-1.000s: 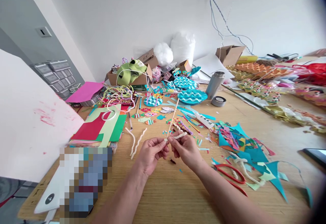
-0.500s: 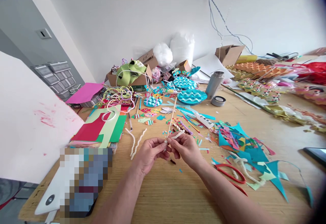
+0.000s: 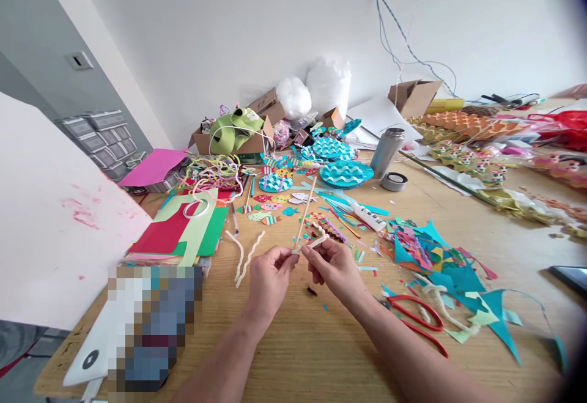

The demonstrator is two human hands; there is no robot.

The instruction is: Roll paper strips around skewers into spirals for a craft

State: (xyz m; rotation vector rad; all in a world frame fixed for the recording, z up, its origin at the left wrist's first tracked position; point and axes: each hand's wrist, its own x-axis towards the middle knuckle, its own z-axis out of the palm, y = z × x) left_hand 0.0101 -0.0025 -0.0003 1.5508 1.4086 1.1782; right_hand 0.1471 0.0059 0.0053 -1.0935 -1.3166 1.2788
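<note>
The left hand (image 3: pixel 270 277) is over the table (image 3: pixel 302 348), its fingers pinching the lower end of a thin wooden stick (image 3: pixel 304 213), which leans slightly to the right. The right hand (image 3: pixel 334 268) is just beside it, thumb and fingers pinching a white cord (image 3: pixel 316 243) that runs from the foot of the stick across to this hand. Red-handled scissors (image 3: pixel 440 320) lie by the right forearm, partly hidden behind it. Beyond the left hand, two loose white cord pieces (image 3: pixel 251 257) lie side by side, with a green sheet (image 3: pixel 213 233) farther left. Past the hands are a white glue bottle (image 3: pixel 368 217) and small paper fish (image 3: pixel 270 206); farther off, a turquoise wavy-topped disc (image 3: pixel 347 174) lies near a steel flask (image 3: pixel 387 153).
</note>
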